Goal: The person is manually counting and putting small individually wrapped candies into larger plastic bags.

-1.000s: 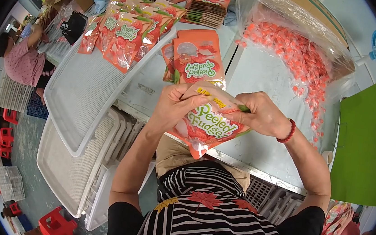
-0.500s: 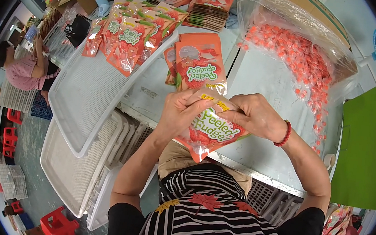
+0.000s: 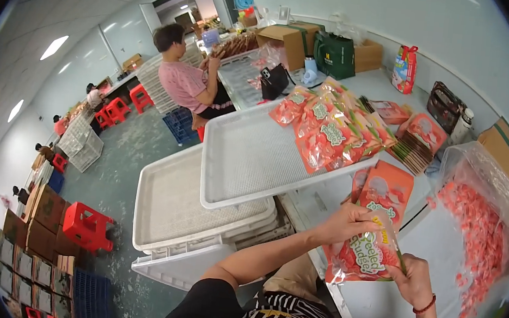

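Observation:
A red printed candy pouch is held over the table's near edge. My left hand is closed on its top end, thumb across the front. The fingers of my right hand grip its lower right side; a red beaded bracelet is on that wrist. Just beyond lies a small stack of flat red pouches, partly covered by my left hand and the held pouch. To the right, small red-wrapped candies spill out of a large clear plastic bag. Whether the held pouch is sealed I cannot tell.
Filled pouches lie heaped on a white mesh tray, above stacked trays. More flat pouches stand behind. A green bag, cardboard box and phone are farther back. A person in pink sits left.
The view has swung left and up, showing more of the room. My right hand has gone from the pouch's top edge to its lower side; my left still grips the top.

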